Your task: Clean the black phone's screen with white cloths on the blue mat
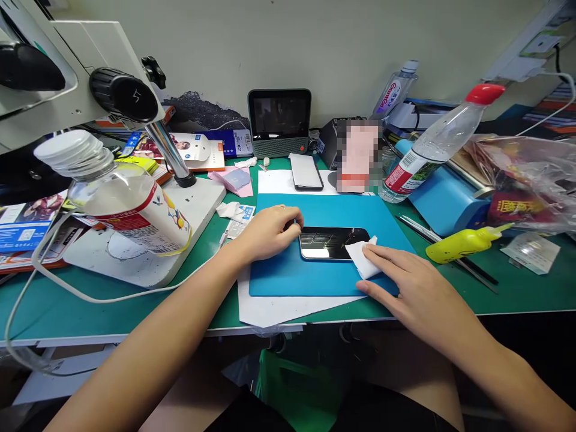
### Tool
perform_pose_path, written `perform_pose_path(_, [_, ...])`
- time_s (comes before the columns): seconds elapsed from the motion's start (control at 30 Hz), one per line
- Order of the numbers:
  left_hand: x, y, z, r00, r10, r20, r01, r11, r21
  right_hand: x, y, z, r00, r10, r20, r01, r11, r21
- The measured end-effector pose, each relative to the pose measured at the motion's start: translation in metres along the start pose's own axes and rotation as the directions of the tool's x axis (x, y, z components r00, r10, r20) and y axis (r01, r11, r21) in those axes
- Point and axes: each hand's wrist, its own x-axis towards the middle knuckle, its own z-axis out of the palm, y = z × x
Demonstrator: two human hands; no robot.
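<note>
A dark, shiny smartphone (330, 243) lies flat on a blue mat (292, 279), with light reflected across its glass. My left hand (274, 233) is closed, thumb and curled fingers at the phone's left end, gripping its edge. Over the phone's right end, my right hand (402, 273) presses a folded white wipe (363, 259) with its fingertips. The thumb of that hand stays lower, near the mat. Part of the phone's right end is hidden under the wipe.
A juice bottle (130, 204) stands on the microscope base (175, 258) at left, a white cable (112, 299) looping past it. Behind the mat are another phone (306, 172) and a small display (279, 120). Tweezers (416, 227), a yellow squeeze bottle (463, 245) and a water bottle (432, 150) occupy the right.
</note>
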Motion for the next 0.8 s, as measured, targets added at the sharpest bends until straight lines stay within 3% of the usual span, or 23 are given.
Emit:
perform_pose_path(0.13, [0.001, -0.003, 0.002, 1.0, -0.012, -0.002, 0.012, 1.0, 0.012, 0.017, -0.004, 0.005, 0.999, 0.044, -0.024, -0.045, 0.999, -0.025])
perform_pose_path(0.27, [0.001, -0.006, 0.002, 0.999, -0.049, -0.011, 0.049, 0.999, -0.002, 0.045, -0.024, 0.008, 0.998, 0.062, -0.008, -0.063, 0.997, -0.047])
perform_pose_path(0.5, [0.0, -0.007, 0.005, 0.998, -0.055, 0.025, 0.056, 0.996, -0.069, 0.086, -0.056, 0.014, 0.998, -0.034, 0.055, 0.03, 0.997, 0.07])
perform_pose_path(0.63, [-0.001, -0.008, 0.005, 1.0, -0.005, 0.003, 0.005, 0.998, -0.07, 0.087, -0.057, 0.01, 0.993, -0.064, 0.099, 0.053, 0.993, 0.105])
perform_pose_path(0.8, [0.0, -0.008, 0.005, 0.997, 0.07, 0.032, -0.069, 0.997, -0.038, 0.074, -0.056, 0.007, 0.995, -0.09, 0.047, 0.086, 0.994, 0.074])
